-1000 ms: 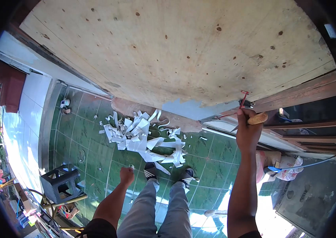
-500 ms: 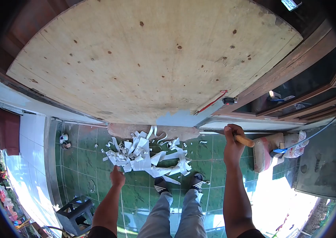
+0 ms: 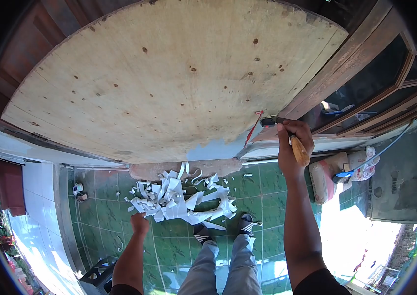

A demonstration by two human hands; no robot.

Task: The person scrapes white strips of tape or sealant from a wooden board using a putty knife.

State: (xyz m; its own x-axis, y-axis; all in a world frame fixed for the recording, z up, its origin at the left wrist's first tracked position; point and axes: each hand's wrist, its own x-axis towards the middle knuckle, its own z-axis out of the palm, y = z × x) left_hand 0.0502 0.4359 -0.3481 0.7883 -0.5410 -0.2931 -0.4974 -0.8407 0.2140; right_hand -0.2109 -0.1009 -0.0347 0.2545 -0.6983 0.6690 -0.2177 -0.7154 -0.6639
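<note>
Green floor tiles [image 3: 174,246] spread below you, and a large plywood panel [image 3: 169,88] fills the upper middle of the frame. Your wooden-handled tool [image 3: 299,151] is right of centre, its rounded handle end pointing down and its far end up by the panel's lower right edge. Your right hand [image 3: 294,135] has its fingers closed around that tool, thumb toward the upper left. Just left of your knuckles sits a small black fitting [image 3: 267,122], with a red strip [image 3: 253,130] slanting down beside it; you cannot tell whether the tool touches the fitting. Pale blue paint [image 3: 216,149] shows along the panel's lower edge.

Your left hand [image 3: 140,222] is at the lower left, its fingers apparently curled in; whether they hold anything, you cannot tell. Next to it in the frame, a heap of white strips [image 3: 171,196] lies on the floor, just ahead of your striped sandals [image 3: 202,232]. Farther out, sacks [image 3: 329,178] stand at the right, under window frames [image 3: 366,105]; a black stool [image 3: 101,278] shows at the lower left, and a dark red chair [image 3: 4,184] at the left edge.
</note>
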